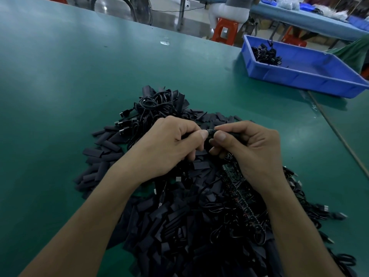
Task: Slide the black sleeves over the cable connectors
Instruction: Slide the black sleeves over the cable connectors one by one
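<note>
Centre of frame, above sleeve pile on tabletop: your left grip and right grip both pinch one black sleeve; connector hidden under fingers; sleeving step apparently midway; next: keep ends aligned, push straight.

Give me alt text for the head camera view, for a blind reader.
The left hand and right hand pinch a small black piece together above a pile of black sleeves and cables on a green table. A blue bin with a few cables sits far right.
</note>
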Demonstrator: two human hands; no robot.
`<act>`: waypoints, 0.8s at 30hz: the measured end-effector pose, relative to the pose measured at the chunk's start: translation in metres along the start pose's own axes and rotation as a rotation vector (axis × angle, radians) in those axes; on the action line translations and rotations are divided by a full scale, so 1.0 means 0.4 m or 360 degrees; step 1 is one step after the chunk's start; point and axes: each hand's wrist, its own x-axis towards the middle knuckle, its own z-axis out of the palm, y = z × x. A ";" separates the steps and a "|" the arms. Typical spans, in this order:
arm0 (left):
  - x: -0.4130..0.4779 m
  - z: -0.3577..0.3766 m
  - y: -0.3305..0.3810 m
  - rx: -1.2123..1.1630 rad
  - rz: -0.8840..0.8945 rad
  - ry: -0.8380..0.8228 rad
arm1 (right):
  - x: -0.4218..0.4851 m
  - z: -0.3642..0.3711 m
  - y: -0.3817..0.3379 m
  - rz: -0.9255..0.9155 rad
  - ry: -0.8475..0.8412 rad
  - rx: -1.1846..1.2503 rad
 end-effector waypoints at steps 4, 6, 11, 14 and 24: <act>0.000 0.004 -0.004 0.0026 0.0034 0.0081 | -0.006 0.014 0.006 0.0080 0.0065 0.0148; 0.001 0.004 -0.004 0.0043 0.0037 0.0087 | -0.005 0.014 0.006 0.0070 0.0049 0.0137; 0.001 0.003 0.001 -0.0012 0.0010 0.0083 | -0.002 0.004 0.001 -0.0046 -0.0019 0.0013; 0.003 0.002 0.002 -0.0056 -0.0025 0.0081 | 0.004 0.005 0.000 -0.0117 -0.0011 -0.0065; 0.001 -0.007 -0.003 -0.0064 0.0010 0.0035 | -0.013 0.030 0.019 0.0007 0.0113 0.0208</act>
